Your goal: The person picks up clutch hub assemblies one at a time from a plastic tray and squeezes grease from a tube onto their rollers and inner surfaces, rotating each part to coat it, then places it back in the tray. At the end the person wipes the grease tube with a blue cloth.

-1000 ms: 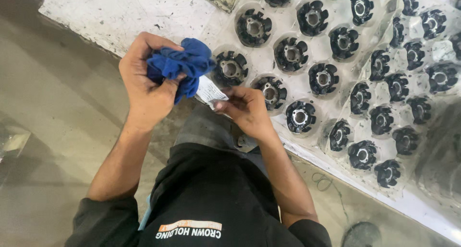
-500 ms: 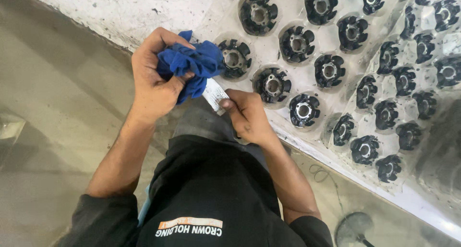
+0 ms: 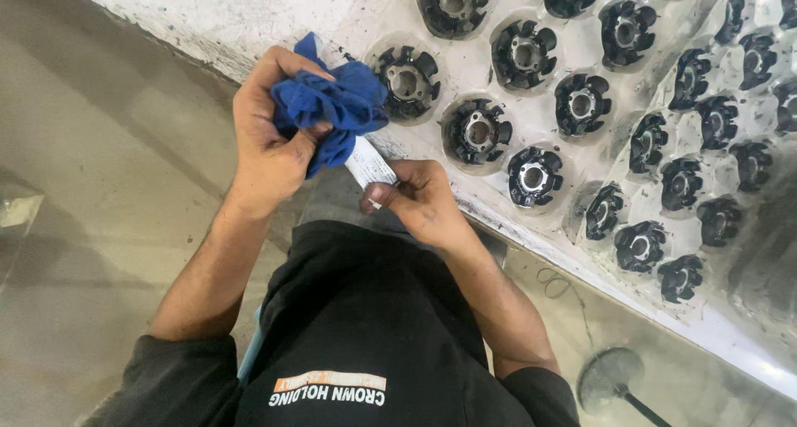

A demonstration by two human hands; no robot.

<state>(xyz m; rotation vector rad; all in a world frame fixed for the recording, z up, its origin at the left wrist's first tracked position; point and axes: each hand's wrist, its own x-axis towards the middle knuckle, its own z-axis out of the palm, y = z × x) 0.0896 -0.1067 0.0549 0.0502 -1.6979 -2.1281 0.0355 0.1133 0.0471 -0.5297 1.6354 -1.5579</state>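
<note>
Gripping a bunched blue rag in our left hand, we pinch a small white slip with our right hand, beside black toothed parts on the worktop.

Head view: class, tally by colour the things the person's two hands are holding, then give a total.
Blue cloth, in the left hand: 1
White strip, pinched by the right hand: 1
Total: 2
</note>
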